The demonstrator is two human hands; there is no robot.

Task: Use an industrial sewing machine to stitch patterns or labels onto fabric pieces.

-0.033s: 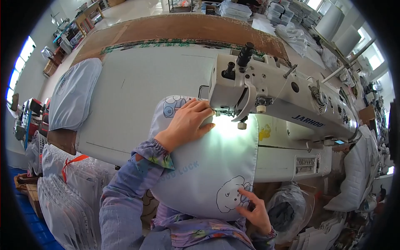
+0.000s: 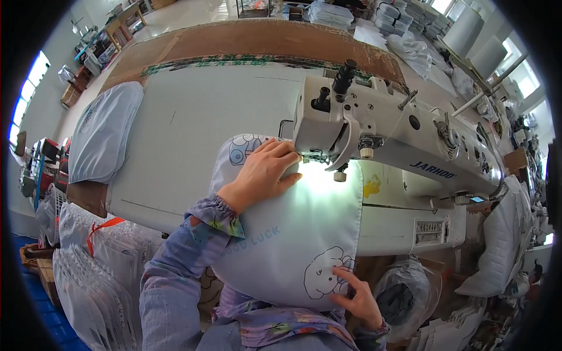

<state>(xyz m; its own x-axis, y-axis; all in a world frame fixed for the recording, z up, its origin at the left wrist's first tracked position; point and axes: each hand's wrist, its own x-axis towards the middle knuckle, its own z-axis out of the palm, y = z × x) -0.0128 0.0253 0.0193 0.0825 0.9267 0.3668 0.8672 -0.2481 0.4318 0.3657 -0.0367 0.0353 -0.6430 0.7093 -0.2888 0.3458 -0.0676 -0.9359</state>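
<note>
A white fabric panel (image 2: 293,216) with rounded corners and printed cartoon figures lies under the head of a sewing machine (image 2: 398,126) and hangs over the table's near edge toward my lap. My left hand (image 2: 263,174) rests flat on its upper part, fingertips beside the needle area, fingers stretched out. At the panel's lower right, by the printed puppy, is my right hand (image 2: 358,298), its index finger and thumb apart and touching the cloth. The machine's lamp glares on the fabric, and the needle is hard to make out.
Similar white panels (image 2: 108,131) lie stacked on the table's left. Below them hang more white pieces (image 2: 96,292) tied with a red strip (image 2: 100,229). A plastic-lined container (image 2: 404,292) stands below the table at the right. Thread cones (image 2: 464,32) rise at the back right.
My right hand has slid very slightly left over the printed puppy. The left hand, panel and machine look unmoved.
</note>
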